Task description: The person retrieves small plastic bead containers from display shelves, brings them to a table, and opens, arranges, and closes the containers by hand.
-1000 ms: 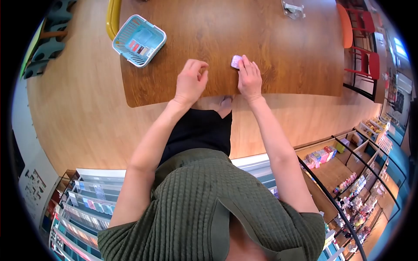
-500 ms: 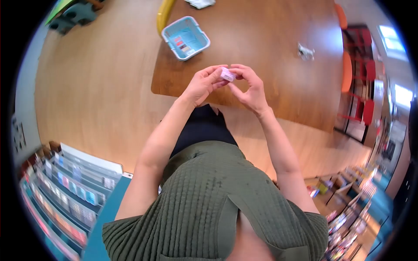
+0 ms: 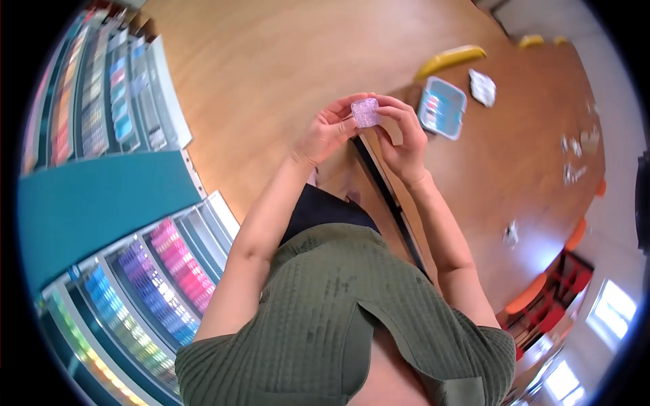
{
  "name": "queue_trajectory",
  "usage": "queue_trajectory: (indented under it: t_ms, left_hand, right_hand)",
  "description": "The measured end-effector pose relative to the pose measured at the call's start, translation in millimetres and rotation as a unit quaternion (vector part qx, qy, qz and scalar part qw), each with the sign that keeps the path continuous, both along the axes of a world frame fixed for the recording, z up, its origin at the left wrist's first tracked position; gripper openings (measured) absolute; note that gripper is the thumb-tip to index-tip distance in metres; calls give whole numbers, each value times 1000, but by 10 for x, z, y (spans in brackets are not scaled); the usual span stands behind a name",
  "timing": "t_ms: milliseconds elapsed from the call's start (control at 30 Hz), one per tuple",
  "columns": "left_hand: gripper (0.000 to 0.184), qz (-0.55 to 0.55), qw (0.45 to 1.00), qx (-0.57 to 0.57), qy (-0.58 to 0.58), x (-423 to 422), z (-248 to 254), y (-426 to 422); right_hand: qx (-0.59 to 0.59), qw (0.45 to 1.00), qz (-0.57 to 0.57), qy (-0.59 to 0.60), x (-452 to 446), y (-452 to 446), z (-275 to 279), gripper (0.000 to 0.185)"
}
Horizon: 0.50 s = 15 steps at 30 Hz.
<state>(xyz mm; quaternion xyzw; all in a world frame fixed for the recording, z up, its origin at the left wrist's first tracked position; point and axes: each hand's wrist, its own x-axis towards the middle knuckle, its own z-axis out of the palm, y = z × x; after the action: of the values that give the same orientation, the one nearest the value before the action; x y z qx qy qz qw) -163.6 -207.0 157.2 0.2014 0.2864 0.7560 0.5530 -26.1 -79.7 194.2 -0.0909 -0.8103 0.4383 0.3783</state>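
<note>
A small lilac, speckled square block [image 3: 365,113] is held up in front of me, its broad face toward the camera. My left hand [image 3: 321,135] grips it from the left, with the thumb below and fingers along the top edge. On the other side, the fingertips of my right hand [image 3: 406,141] pinch its right edge. Both hands are above the near edge of the wooden table. What kind of block it is, I cannot make out.
On the wooden table [image 3: 494,176] stand a light-blue basket [image 3: 452,133] with small packs inside and a crumpled white bag [image 3: 482,88]. A yellow chair [image 3: 450,59] is beside it. At left, display shelves [image 3: 108,159] hold rows of small coloured packs.
My view and body have turned left, toward the shelves, so the table now lies to the right. The block has been tilted from showing its labelled side to showing its broad face.
</note>
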Motion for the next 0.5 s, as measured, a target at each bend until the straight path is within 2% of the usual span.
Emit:
queue_trajectory:
  t_ms: [100, 233, 300, 333, 433, 500]
  left_hand:
    - [46, 74, 997, 11, -5, -354, 33, -296]
    - [45, 144, 988, 8, -46, -1116, -9, -674]
    - [51, 162, 984, -12, -67, -1540, -48, -887]
    - [48, 178, 980, -6, -90, -1757, -41, -989]
    - [45, 218, 964, 5, -150, -2329, -21, -1345]
    - [47, 240, 960, 30, -142, -2738, -18, -1582]
  right_hand:
    - [36, 998, 45, 0, -549, -152, 71, 39]
    - [-68, 991, 116, -18, -1497, -450, 46, 30]
    - [-100, 983, 146, -44, -2027, -630, 63, 31]
    - [-117, 979, 158, -61, -2293, -728, 76, 31]
    - [-62, 975, 190, -95, -3055, -1066, 152, 29]
    - [19, 972, 219, -78, -3641, -1275, 250, 27]
